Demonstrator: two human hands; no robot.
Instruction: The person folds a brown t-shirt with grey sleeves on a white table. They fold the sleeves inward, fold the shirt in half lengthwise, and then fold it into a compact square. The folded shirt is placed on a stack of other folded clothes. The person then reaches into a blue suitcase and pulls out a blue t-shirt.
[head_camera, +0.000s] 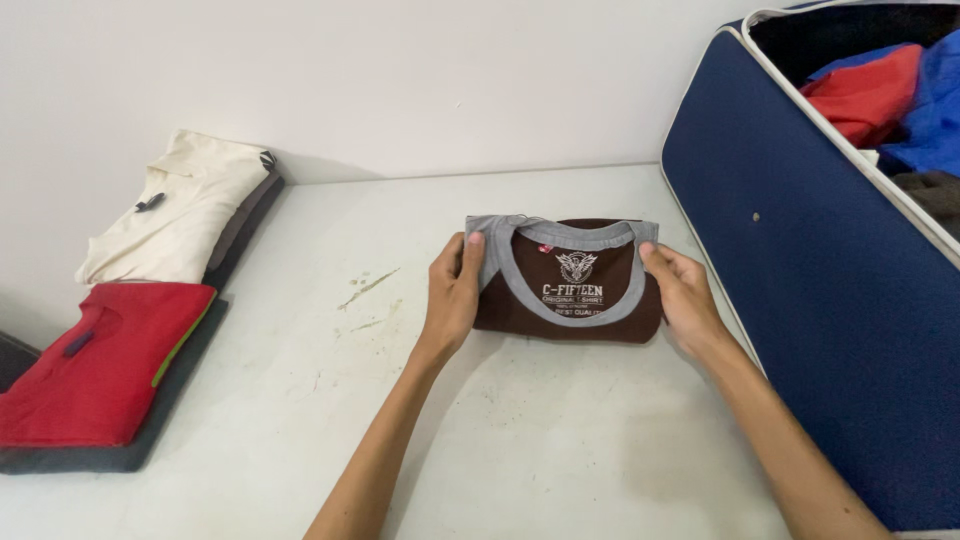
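Observation:
A folded dark brown shirt (520, 312) with a grey collar and white print lies in the middle of the white table (560, 440). My left hand (452, 296) grips its left edge, thumb on the grey collar. Its right edge is held by my right hand (684, 298), thumb on top near the collar's right end. Both hands hold the shirt flat against the tabletop.
A large navy fabric bag (800, 270) stands open at the right, with red and blue clothes (880, 90) inside. At the left lie folded stacks: a cream garment (185, 205) on grey ones, and a red garment (105, 360) on a dark one. A white wall runs behind.

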